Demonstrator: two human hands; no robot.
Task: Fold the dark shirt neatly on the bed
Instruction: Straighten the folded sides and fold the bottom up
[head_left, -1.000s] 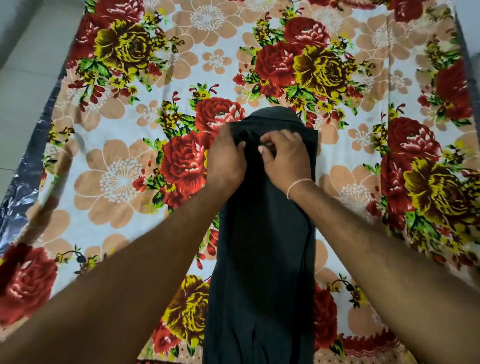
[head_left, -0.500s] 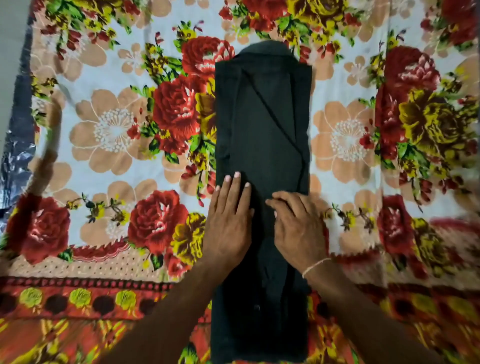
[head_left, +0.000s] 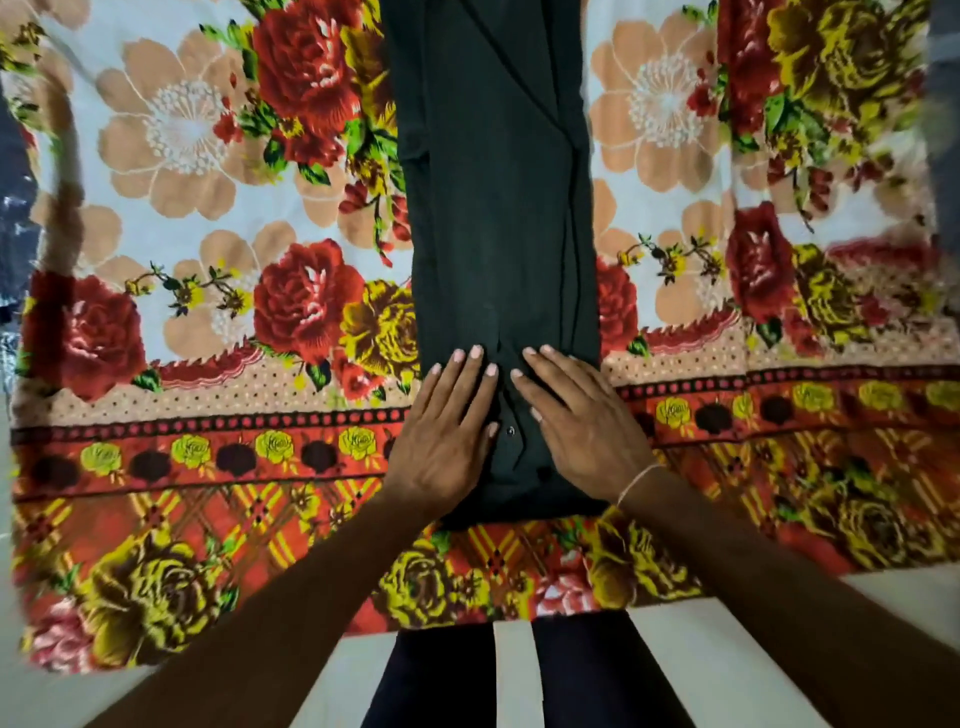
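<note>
Dark shirt (head_left: 498, 218) lying lengthwise on bed (head_left: 208, 405), sides already folded inward into a long narrow strip. Left hand (head_left: 449, 431) and right hand (head_left: 582, 421) pressed flat on hem end, fingers straight, gripping nothing. Remaining, by judgement: crosswise folds from hem toward collar. Collar end out of frame.

Dark shirt (head_left: 498, 208) of matt woven cloth, smooth with soft creases, carrying a small glossy button (head_left: 511, 430). Beneath it, a floral bedsheet (head_left: 208, 322) of printed matt cloth. A thin thread bracelet (head_left: 638, 480) circles one wrist.
</note>
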